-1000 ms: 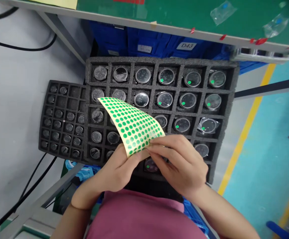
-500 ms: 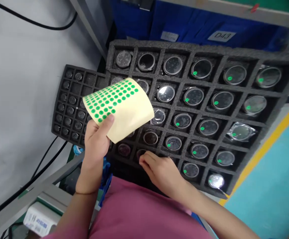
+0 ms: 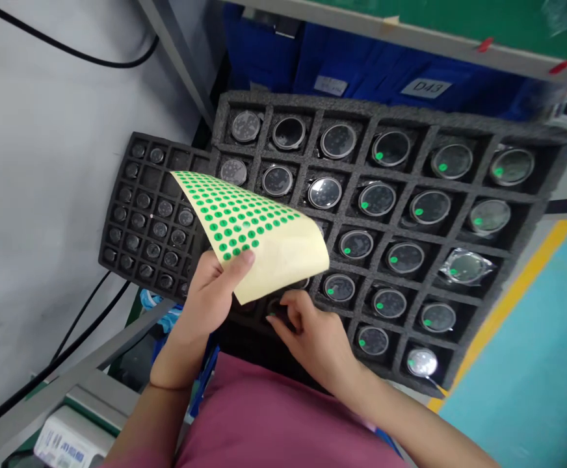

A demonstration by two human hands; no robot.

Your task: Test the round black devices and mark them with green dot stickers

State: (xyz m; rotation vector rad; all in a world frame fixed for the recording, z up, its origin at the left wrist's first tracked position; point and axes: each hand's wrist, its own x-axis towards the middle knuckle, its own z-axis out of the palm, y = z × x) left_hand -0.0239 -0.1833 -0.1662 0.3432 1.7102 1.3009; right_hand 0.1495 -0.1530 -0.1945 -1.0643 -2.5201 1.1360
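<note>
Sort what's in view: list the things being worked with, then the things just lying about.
In use: left hand, sticker sheet, right hand, large foam tray, round glass-faced parts.
Lying about: small foam tray, blue bins, black cables.

Near tray cells behind sticker sheet

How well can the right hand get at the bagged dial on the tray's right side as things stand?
Probably well: the right hand rests at the foam tray's near edge, and nothing lies between it and the bagged dial; the sticker sheet hangs further left.
</note>
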